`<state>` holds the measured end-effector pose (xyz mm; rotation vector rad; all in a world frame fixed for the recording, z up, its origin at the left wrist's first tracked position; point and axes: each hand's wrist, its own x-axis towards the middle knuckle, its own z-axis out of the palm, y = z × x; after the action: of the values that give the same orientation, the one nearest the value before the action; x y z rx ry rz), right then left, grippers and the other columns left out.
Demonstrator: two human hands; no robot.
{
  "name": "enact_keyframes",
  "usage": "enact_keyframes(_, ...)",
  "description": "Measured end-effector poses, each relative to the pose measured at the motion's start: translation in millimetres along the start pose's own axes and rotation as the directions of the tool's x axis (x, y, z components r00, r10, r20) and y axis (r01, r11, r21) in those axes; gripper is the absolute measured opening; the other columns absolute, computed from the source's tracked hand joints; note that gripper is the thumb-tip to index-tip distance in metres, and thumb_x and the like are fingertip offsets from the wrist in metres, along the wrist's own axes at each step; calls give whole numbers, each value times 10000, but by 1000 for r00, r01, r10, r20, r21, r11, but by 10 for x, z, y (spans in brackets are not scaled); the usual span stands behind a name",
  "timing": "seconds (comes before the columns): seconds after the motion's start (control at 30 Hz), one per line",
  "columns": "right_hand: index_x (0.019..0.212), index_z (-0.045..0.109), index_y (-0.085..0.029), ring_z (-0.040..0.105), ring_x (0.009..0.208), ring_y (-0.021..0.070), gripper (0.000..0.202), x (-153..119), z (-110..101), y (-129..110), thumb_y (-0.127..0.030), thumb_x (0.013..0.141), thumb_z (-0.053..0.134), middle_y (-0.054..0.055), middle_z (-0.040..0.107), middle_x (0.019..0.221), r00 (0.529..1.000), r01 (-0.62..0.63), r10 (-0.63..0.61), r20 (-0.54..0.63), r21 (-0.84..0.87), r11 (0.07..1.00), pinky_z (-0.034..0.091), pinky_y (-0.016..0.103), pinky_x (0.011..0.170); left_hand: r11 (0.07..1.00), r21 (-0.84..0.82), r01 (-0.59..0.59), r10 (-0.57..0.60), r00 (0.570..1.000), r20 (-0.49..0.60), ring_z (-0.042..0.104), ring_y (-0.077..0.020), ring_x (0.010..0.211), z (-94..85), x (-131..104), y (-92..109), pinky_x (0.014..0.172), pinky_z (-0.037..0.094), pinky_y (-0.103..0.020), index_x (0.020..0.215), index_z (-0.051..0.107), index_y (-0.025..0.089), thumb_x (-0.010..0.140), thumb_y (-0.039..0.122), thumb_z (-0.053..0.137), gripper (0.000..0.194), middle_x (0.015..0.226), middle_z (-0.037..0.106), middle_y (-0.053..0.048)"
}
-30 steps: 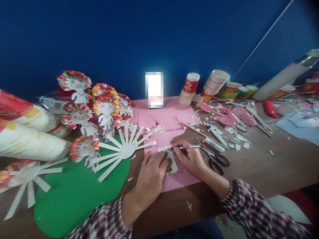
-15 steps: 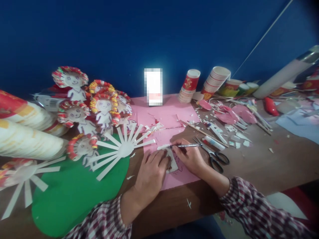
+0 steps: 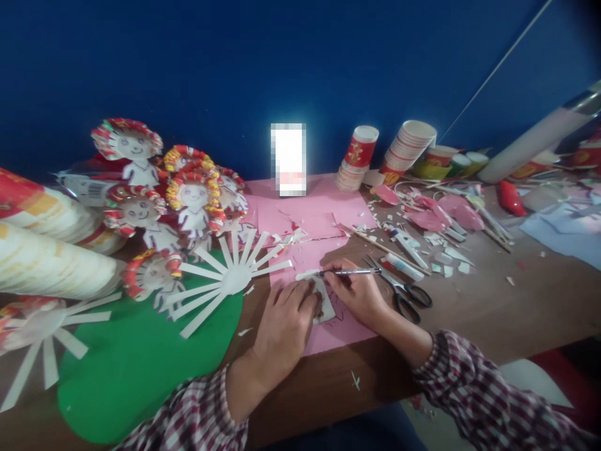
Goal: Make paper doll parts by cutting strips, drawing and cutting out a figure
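Note:
My right hand (image 3: 357, 289) grips a slim pen (image 3: 361, 272), its tip at the top of a white paper piece (image 3: 325, 307). Brown marks show on that piece, which lies on a pink sheet (image 3: 350, 338). My left hand (image 3: 287, 316) rests flat across the left side of the white piece, fingers stretched over it and partly hiding it. Black-handled scissors (image 3: 407, 297) lie open just right of my right hand. To the left of my left hand, a white paper cup cut into spread strips (image 3: 236, 280) sits partly over a green sheet (image 3: 154, 369).
Several paper dolls with red and yellow rings (image 3: 192, 197) stand at the back left, beside long cup stacks (image 3: 56, 260). More paper cups (image 3: 407, 150) lean at the back right. Glue tubes (image 3: 402, 266), a wooden stick (image 3: 382, 247) and paper scraps (image 3: 444, 258) litter the right side.
The view has shifted slightly, so the dolls and cups appear a little higher. Both hands, the pen and the white piece stay nearly in place.

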<state>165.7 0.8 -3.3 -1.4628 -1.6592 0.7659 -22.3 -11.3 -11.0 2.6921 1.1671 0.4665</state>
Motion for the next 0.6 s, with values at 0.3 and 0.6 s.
enact_keyframes(0.3,902,601,-204,629,733,172,87,-3,1,0,-250,892,527,36,671,820,1000,2,-2,-2,10,1000,499,277,684,1000,7,-7,7,1000,-3,530,-274,1160,1,5,-1,1045,372,-517,1105,593,170,884,96,492,253,1252,586,-105)
enact_keyframes(0.6,903,593,-201,628,711,163,94,-4,-2,33,-257,900,517,31,665,819,1000,19,-19,16,-24,1000,495,257,647,1000,0,-1,1,1000,-3,531,-270,1149,5,-7,3,1045,369,-523,1108,586,176,898,111,486,242,1238,588,-102)
